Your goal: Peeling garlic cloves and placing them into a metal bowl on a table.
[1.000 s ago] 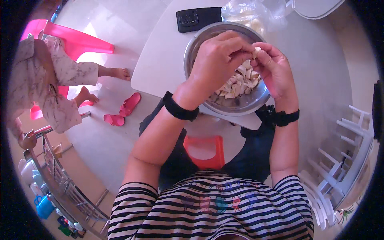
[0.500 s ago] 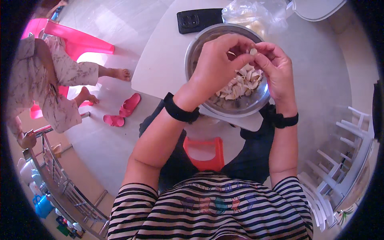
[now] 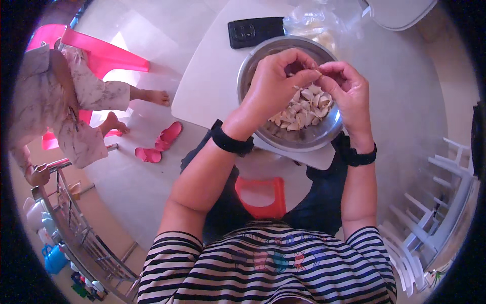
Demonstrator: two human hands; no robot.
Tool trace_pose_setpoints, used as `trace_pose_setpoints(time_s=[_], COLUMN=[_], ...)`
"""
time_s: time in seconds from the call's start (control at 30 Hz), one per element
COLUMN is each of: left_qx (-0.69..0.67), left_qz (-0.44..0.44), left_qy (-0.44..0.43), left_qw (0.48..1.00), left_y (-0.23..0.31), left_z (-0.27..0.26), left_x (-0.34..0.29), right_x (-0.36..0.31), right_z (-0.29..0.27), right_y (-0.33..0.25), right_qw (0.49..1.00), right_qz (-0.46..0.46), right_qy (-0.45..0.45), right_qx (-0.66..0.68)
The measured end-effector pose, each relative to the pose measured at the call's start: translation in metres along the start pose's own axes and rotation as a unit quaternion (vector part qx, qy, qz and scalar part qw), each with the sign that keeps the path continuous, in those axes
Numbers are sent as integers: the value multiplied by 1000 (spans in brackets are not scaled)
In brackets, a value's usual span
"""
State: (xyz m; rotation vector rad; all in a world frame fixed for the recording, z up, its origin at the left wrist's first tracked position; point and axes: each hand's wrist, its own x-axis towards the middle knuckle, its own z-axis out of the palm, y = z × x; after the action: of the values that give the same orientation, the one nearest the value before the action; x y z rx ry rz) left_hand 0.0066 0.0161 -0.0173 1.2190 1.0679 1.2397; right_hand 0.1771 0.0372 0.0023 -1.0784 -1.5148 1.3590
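Fingertips (image 3: 307, 76) pinched, left hand (image 3: 276, 78) and right hand (image 3: 353, 96) meet above garlic cloves (image 3: 305, 110); the earlier-visible pale piece is hidden, so I cannot tell what they hold.

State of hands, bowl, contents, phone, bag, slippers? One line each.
Steel bowl: upright, uncovered, partly filled
Garlic cloves: loose, heaped in bowl
Left hand: pinched above bowl; any held piece hidden
Right hand: pinched, meeting left hand
Black phone: lying camera-side up
Clear plastic bag: crumpled
Pink slippers: unworn
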Motion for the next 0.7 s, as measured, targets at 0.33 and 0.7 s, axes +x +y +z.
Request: trace_pose_setpoints(time_s=[0.33, 0.7], left_qx=[67, 4], left_qz=[15, -28], left_qy=[-2, 7], left_qw=[998, 1000], left_y=[16, 11], left_z=[0, 7], left_x=[-6, -6], right_x=[-3, -1], right_z=[-2, 0], right_y=[-1, 1], right_qw=[995, 996], right_qz=[-13, 42], right_qy=[8, 40], right_qx=[-99, 69])
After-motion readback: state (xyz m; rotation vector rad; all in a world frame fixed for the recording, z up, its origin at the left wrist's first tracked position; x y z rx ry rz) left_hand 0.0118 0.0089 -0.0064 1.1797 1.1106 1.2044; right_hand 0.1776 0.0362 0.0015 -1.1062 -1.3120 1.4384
